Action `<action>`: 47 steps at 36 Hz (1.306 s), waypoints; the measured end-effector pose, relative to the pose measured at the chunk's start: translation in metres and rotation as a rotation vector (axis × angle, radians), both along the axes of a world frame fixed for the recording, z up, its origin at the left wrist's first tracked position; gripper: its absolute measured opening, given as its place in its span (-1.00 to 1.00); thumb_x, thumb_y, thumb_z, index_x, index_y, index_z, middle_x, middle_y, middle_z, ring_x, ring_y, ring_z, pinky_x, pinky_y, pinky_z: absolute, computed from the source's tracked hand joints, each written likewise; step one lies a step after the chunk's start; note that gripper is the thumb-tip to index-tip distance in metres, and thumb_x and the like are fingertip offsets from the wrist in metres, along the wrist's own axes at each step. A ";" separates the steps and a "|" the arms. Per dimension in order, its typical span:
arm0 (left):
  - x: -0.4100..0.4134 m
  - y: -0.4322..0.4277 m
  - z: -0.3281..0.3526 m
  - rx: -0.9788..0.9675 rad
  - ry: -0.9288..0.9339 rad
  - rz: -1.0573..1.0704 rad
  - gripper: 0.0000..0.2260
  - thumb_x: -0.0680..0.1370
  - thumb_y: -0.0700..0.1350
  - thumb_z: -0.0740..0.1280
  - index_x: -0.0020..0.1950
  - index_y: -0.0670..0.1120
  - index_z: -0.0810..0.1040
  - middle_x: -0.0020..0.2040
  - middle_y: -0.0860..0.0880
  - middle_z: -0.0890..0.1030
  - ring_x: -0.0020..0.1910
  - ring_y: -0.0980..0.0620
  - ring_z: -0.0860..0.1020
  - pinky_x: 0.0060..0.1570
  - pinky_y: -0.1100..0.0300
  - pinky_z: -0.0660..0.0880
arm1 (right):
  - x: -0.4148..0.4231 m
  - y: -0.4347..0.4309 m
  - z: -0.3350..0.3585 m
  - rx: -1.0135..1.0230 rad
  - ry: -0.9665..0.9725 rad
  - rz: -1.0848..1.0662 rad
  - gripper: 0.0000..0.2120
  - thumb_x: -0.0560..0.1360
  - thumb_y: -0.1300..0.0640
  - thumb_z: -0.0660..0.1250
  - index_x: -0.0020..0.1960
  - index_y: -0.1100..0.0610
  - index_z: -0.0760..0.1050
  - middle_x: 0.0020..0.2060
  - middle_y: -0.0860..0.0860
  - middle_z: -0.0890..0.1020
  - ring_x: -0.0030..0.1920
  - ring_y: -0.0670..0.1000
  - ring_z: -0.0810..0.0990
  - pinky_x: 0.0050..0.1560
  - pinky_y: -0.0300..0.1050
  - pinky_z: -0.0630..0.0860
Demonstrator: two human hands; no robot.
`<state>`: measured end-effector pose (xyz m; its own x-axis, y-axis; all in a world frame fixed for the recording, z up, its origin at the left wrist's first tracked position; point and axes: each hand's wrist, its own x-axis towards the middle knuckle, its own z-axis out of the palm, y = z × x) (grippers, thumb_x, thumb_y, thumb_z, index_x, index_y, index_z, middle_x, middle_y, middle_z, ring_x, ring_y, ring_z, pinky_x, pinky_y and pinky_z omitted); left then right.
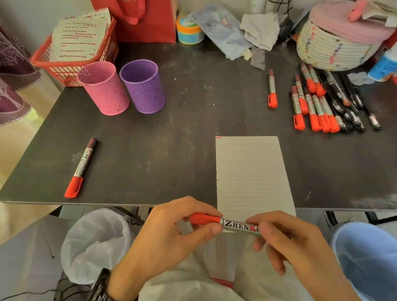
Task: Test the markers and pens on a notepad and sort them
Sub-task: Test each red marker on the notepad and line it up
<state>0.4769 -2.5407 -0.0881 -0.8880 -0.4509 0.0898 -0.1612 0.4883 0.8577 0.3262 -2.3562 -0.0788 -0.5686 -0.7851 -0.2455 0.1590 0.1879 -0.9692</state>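
A red-capped marker (233, 224) lies level between my two hands, just off the table's near edge. My left hand (167, 238) pinches its red cap. My right hand (287, 240) grips the barrel. Right behind it, a lined notepad (250, 175) rests on the dark table (158, 135), with a small red mark at its top left corner. One red marker (81, 167) lies at the near left, another (272, 88) alone at the back. A pile of red markers (315, 107) and black pens (348, 102) sits at the back right.
A pink cup (102, 88) and a purple cup (142, 85) stand at the back left, before a red basket (74, 50) of papers. A woven basket (331, 46), bottles and clutter line the back. A white-lined bin (95, 242) and a blue-lined bin (373, 264) sit below the table.
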 end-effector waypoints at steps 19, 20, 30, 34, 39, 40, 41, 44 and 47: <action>-0.049 -0.022 0.026 1.439 0.621 0.318 -0.59 0.60 0.09 0.25 -0.39 -0.01 0.25 -0.54 0.08 0.17 -0.58 0.14 0.08 -0.61 0.27 0.06 | 0.071 -0.057 -0.010 -0.037 -0.135 -0.139 -0.80 0.43 -0.18 0.32 -0.03 -0.17 0.63 -0.52 -0.05 0.31 -0.51 -0.11 0.24 -0.48 -0.31 0.23; -0.051 -0.021 0.026 1.466 0.622 0.331 -0.58 0.60 0.08 0.24 -0.40 -0.01 0.22 -0.55 0.09 0.13 -0.58 0.14 0.04 -0.62 0.27 0.03 | 0.073 -0.057 -0.010 -0.031 -0.089 -0.161 -0.79 0.43 -0.20 0.32 0.00 -0.19 0.61 -0.53 -0.07 0.31 -0.51 -0.12 0.24 -0.47 -0.34 0.23; -0.058 -0.001 0.022 1.501 0.559 0.338 -0.56 0.57 0.07 0.24 -0.43 0.01 0.16 -0.54 0.10 0.06 -0.58 0.13 -0.02 -0.65 0.27 -0.03 | 0.086 -0.052 -0.006 0.024 -0.030 -0.359 -0.75 0.32 -0.28 0.37 -0.07 -0.21 0.60 -0.57 -0.07 0.36 -0.51 -0.11 0.29 -0.46 -0.23 0.29; -0.060 0.001 0.026 1.502 0.557 0.303 -0.57 0.58 0.06 0.22 -0.43 0.01 0.15 -0.54 0.10 0.06 -0.59 0.13 -0.01 -0.67 0.28 -0.02 | 0.087 -0.050 -0.002 0.001 -0.064 -0.392 -0.73 0.33 -0.26 0.38 -0.07 -0.14 0.62 -0.56 -0.07 0.35 -0.51 -0.09 0.28 -0.42 -0.14 0.29; -0.061 0.002 0.031 1.488 0.582 0.259 -0.57 0.59 0.04 0.20 -0.44 0.01 0.14 -0.54 0.10 0.04 -0.58 0.13 -0.03 -0.63 0.27 -0.06 | 0.085 -0.049 0.003 -0.044 -0.080 -0.395 -0.77 0.39 -0.24 0.44 -0.08 -0.13 0.63 -0.57 -0.08 0.33 -0.51 -0.08 0.25 -0.44 -0.16 0.26; -0.060 0.002 0.031 1.492 0.588 0.251 -0.57 0.59 0.04 0.20 -0.44 0.02 0.15 -0.54 0.10 0.04 -0.59 0.13 -0.03 -0.64 0.27 -0.06 | 0.085 -0.049 0.003 -0.048 -0.089 -0.397 -0.78 0.43 -0.24 0.47 -0.08 -0.12 0.63 -0.57 -0.08 0.33 -0.52 -0.07 0.24 -0.44 -0.16 0.25; -0.059 0.002 0.031 1.491 0.593 0.245 -0.57 0.58 0.04 0.21 -0.45 0.02 0.15 -0.54 0.10 0.04 -0.59 0.13 -0.02 -0.64 0.27 -0.05 | 0.085 -0.049 0.003 -0.048 -0.096 -0.394 -0.79 0.44 -0.23 0.48 -0.08 -0.12 0.63 -0.57 -0.08 0.32 -0.52 -0.07 0.23 -0.44 -0.16 0.24; -0.057 -0.002 0.032 1.466 0.599 0.229 -0.57 0.57 0.04 0.22 -0.45 0.02 0.16 -0.55 0.10 0.06 -0.60 0.13 -0.01 -0.66 0.28 -0.03 | 0.083 -0.050 0.003 -0.056 -0.089 -0.357 -0.79 0.44 -0.22 0.48 -0.07 -0.11 0.63 -0.57 -0.08 0.31 -0.52 -0.07 0.22 -0.46 -0.17 0.23; -0.054 -0.011 0.032 1.425 0.606 0.257 -0.59 0.58 0.01 0.21 -0.44 0.01 0.18 -0.55 0.10 0.06 -0.59 0.13 0.00 -0.65 0.27 0.00 | 0.073 -0.056 0.004 -0.065 -0.018 -0.258 -0.80 0.41 -0.21 0.40 -0.07 -0.13 0.62 -0.56 -0.12 0.37 -0.52 -0.13 0.25 -0.50 -0.28 0.24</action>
